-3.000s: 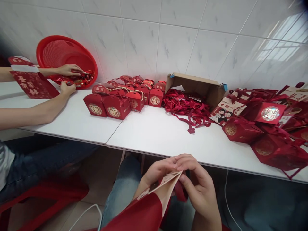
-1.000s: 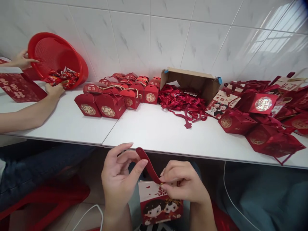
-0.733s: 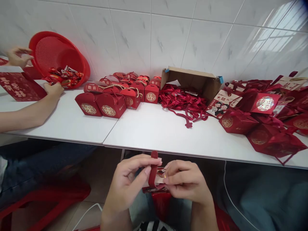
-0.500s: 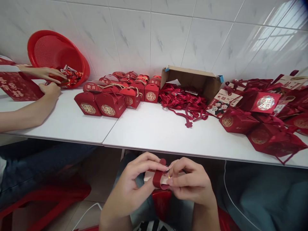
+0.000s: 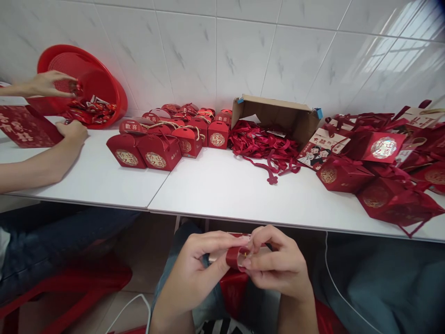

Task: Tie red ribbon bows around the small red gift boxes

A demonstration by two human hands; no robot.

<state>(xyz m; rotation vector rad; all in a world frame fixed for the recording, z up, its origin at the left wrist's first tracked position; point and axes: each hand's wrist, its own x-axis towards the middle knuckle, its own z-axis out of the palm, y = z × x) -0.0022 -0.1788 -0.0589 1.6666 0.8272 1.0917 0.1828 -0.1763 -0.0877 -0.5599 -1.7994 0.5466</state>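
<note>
Over my lap, below the table edge, both my hands work at a small red gift box (image 5: 233, 290) with a pale top. A dark red ribbon strap (image 5: 233, 258) curls in a loop between the fingers. My left hand (image 5: 205, 260) is closed around the left side of the box top, its thumb against the ribbon. The fingertips of my right hand (image 5: 276, 260) pinch the loop's right end, where a tiny gold-coloured piece shows. The fingers hide much of the box top.
On the white table (image 5: 208, 190) stand several red gift boxes (image 5: 162, 153). A cardboard box (image 5: 299, 116) spills red ribbons (image 5: 264, 146), and more boxes (image 5: 347, 174) pile up right. At left, a co-worker's hands (image 5: 52, 84) are near a tipped red basket (image 5: 120, 93) of wrapped sweets.
The ribbon loop has shifted slightly right and its upper end no longer shows; my left fingers now reach across the box top. The co-worker's hand has lifted from the sweets.
</note>
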